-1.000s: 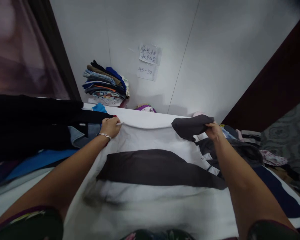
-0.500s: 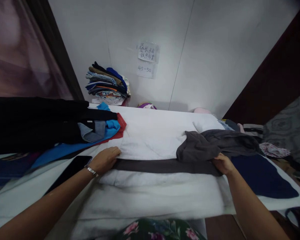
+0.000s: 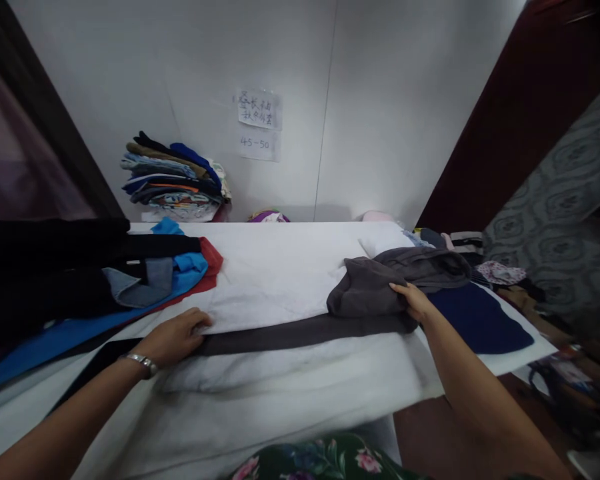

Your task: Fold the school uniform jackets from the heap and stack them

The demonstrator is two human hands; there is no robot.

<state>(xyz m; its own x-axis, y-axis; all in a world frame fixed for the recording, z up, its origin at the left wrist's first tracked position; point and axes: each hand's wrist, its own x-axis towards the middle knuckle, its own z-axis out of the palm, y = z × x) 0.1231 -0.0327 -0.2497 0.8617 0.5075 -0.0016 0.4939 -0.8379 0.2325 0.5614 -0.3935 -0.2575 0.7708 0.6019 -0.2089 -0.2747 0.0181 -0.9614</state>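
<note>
A dark grey and white garment lies spread across the white-covered table. Its dark grey cloth (image 3: 367,288) is bunched at the right, and a flat grey strip runs left along the edge of a white panel (image 3: 270,303). Whether the white panel belongs to the same garment I cannot tell. My left hand (image 3: 177,335) is at the strip's left end, fingers curled together at the white edge. My right hand (image 3: 414,303) pinches the bunched grey cloth, thumb on top. Beneath my left forearm is a flat black object (image 3: 93,363), partly hidden.
Black, denim, blue and red clothes (image 3: 150,280) are heaped at the left. A folded clothes stack (image 3: 173,177) stands against the back wall. Navy cloth (image 3: 473,320) lies at the right, with more clothes (image 3: 503,273) beyond it. Handwritten paper signs (image 3: 259,123) are on the wall.
My right hand has moved up from the strip's right end onto the bunched grey cloth. My left hand stays at the strip's left end. The view has turned to the right.
</note>
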